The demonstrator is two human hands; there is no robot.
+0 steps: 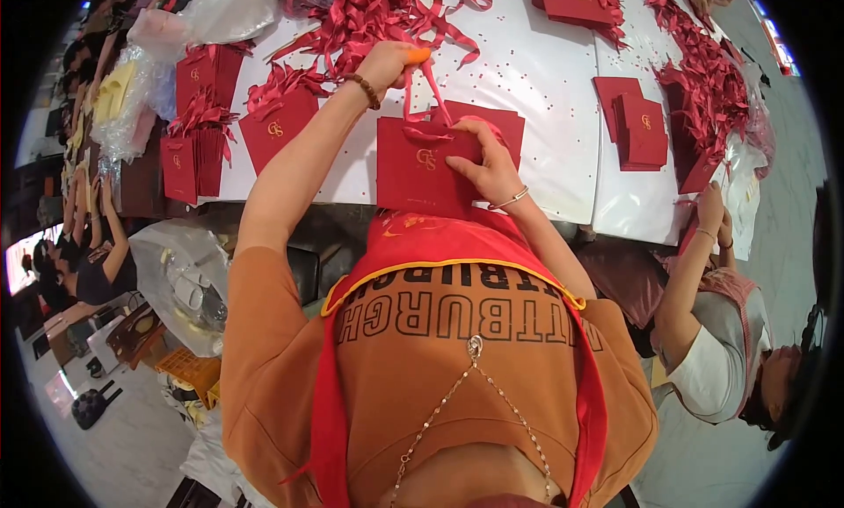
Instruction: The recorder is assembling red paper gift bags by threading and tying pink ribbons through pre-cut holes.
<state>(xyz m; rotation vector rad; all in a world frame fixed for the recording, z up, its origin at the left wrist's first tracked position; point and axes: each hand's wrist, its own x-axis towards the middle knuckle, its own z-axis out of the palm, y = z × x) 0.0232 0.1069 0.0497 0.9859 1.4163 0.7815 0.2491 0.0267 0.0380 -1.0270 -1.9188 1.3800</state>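
Observation:
A red paper gift bag (406, 176) with a gold emblem lies at the table's near edge, in front of my body. Over its top edge, my left hand (387, 66) pinches a red ribbon (433, 88) and holds it taut; orange covering shows at its fingertips. The ribbon runs down to the top of the bag. My right hand (490, 167) grips the bag's upper right part, thumb on the front face and index finger near the ribbon. Another red bag (510, 126) lies partly hidden beneath. The right hand's remaining fingers are hard to see.
A heap of red ribbons (369, 20) lies beyond my hands on the white table (549, 178). Stacks of red bags stand at left (180, 170) and right (642, 134). Clear plastic wrapping (132, 112) lies at far left. A co-worker's hand (710, 211) is at the table's right edge.

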